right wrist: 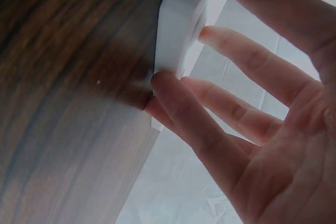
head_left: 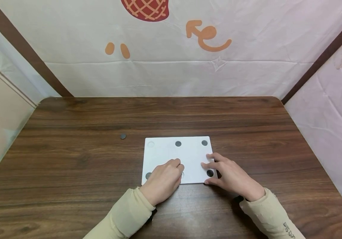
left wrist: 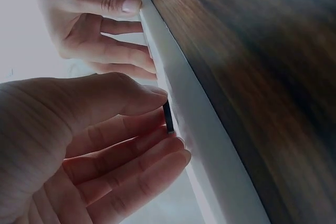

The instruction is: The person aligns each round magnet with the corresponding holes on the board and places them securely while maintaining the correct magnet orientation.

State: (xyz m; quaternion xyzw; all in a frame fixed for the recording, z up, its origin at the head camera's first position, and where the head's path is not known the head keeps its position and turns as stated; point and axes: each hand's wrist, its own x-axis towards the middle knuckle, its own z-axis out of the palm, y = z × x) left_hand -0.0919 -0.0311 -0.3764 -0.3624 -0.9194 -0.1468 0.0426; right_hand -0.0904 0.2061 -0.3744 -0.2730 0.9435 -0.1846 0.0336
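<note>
A white rectangular board (head_left: 165, 154) lies on the table with round recesses, several of them filled by dark discs. My left hand (head_left: 165, 179) is over the board's front middle. In the left wrist view it pinches a small thin dark disc (left wrist: 168, 117) on edge, between thumb and fingers, at the board's surface. A recess (head_left: 183, 174) shows partly beside those fingers. My right hand (head_left: 232, 174) touches the board's right end with spread, nearly straight fingers, around the front right disc (head_left: 210, 173). The front left disc (head_left: 148, 175) is partly covered by the left hand.
One loose dark disc (head_left: 123, 136) lies on the wooden table (head_left: 69, 159), left of the board. The back left recess (head_left: 150, 144) holds no disc. Dark discs fill the back middle (head_left: 178, 143) and back right (head_left: 204, 142). A pale printed curtain (head_left: 171, 79) hangs behind the table.
</note>
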